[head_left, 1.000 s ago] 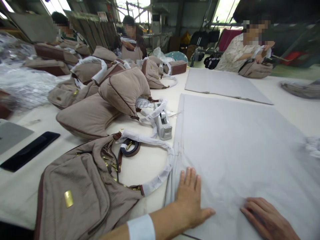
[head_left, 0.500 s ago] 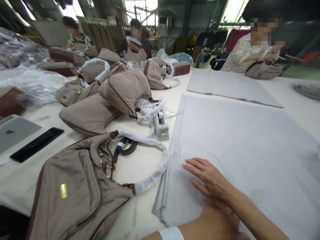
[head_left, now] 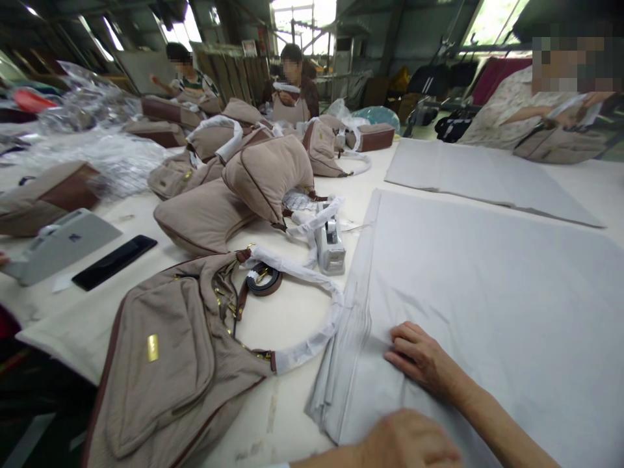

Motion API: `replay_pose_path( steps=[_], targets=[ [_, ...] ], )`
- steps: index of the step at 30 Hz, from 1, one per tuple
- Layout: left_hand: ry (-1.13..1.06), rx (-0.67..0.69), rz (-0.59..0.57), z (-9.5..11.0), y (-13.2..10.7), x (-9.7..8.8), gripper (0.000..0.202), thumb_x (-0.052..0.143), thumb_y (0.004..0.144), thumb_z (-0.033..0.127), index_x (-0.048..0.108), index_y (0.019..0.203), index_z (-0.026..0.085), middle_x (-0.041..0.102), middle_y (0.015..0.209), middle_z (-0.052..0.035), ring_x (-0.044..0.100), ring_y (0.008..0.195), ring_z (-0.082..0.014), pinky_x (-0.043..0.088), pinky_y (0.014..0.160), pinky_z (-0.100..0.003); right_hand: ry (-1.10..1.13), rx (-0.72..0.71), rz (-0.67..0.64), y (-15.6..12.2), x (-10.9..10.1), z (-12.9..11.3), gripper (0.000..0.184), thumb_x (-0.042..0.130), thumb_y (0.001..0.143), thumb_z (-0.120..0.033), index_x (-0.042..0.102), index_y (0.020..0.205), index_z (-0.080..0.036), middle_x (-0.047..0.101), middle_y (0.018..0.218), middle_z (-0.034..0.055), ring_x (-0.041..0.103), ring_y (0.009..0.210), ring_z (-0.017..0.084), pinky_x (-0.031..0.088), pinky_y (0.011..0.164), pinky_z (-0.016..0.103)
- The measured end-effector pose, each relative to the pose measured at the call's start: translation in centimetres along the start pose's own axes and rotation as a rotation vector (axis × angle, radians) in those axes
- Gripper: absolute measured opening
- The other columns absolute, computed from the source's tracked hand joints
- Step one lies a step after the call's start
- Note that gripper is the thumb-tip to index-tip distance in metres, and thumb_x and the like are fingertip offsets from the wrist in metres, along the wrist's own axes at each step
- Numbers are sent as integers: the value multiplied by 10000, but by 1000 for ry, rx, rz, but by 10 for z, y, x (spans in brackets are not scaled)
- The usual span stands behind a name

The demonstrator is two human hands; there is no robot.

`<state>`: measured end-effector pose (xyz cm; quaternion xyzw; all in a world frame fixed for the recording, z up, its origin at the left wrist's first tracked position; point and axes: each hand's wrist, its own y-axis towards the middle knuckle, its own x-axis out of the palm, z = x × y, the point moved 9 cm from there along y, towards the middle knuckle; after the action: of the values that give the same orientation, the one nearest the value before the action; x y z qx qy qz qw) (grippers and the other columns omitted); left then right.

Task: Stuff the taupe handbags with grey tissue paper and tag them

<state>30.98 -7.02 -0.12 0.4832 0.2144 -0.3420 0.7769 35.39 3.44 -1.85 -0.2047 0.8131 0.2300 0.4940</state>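
A stack of thin pale-grey sheets (head_left: 487, 286), likely paper, lies before me, its left edges fanned into several layers. My right hand (head_left: 420, 357) rests on the top sheet with fingers curled together, and creases run through the sheet around it. Low in the picture, my left hand (head_left: 407, 442) is over the near edge of the stack, its fingers smeared by motion and partly cut off. Left of the stack is a taupe handbag (head_left: 166, 357) with brown piping, a gold plate and a handle (head_left: 312, 344) wrapped in white.
A tape dispenser (head_left: 331, 244) and a coiled strap (head_left: 264, 279) sit beyond the handbag's handle. More taupe bags (head_left: 268, 175) pile up behind. A black phone (head_left: 114, 262), a grey tablet-like device (head_left: 73, 244) and clear plastic (head_left: 112, 162) lie left. Co-workers handle bags across the table.
My right hand has gone from spread fingers to curled ones on the sheet, which now shows more creases. My left hand has moved apart from the right, toward the bottom edge. The view has swung left.
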Motion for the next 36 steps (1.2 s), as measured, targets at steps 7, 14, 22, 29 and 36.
replay_pose_path(
  steps=[7, 14, 22, 29, 36],
  targets=[
    [20, -1065, 133, -117, -29, -90, 321, 505, 804, 184, 593, 1111, 147, 588, 964, -95, 527, 943, -234, 416, 859, -385, -21, -13, 34, 4, -4, -3, 274, 477, 921, -276, 511, 668, -173, 559, 816, 61, 490, 782, 168, 425, 719, 320],
    [120, -1064, 14, -126, -24, -77, 188, 529, 824, 214, 646, 970, 196, 597, 932, -58, 517, 946, -221, 362, 830, -378, 4, 31, 8, 3, -3, -2, 305, 466, 924, -306, 515, 653, -175, 568, 811, 65, 499, 798, 179, 426, 736, 336],
    [140, -749, -61, -96, 14, -50, 169, 492, 810, 125, 646, 847, 181, 611, 897, -76, 525, 878, -233, 391, 767, -395, 322, 637, 124, 0, -17, 46, 325, 410, 877, -366, 466, 1116, -152, 593, 718, 21, 569, 630, 187, 451, 627, 313],
    [-934, -1311, 344, -127, -13, -39, 514, 526, 830, 427, 455, 1229, 113, 540, 1271, -176, 576, 1074, -250, 504, 753, -304, 256, 691, 175, -1, -13, 11, 209, 391, 767, -189, 577, 860, -170, 663, 789, 69, 612, 747, 207, 474, 678, 298],
    [-1082, -1613, 248, -151, -60, -65, 364, 552, 719, 65, 576, 1080, 97, 709, 665, -32, 669, 615, -213, 521, 587, -292, 425, 585, 132, 14, 39, -71, 288, 455, 845, -273, 577, 1084, -167, 674, 799, 19, 618, 677, 155, 456, 555, 198]
  ],
)
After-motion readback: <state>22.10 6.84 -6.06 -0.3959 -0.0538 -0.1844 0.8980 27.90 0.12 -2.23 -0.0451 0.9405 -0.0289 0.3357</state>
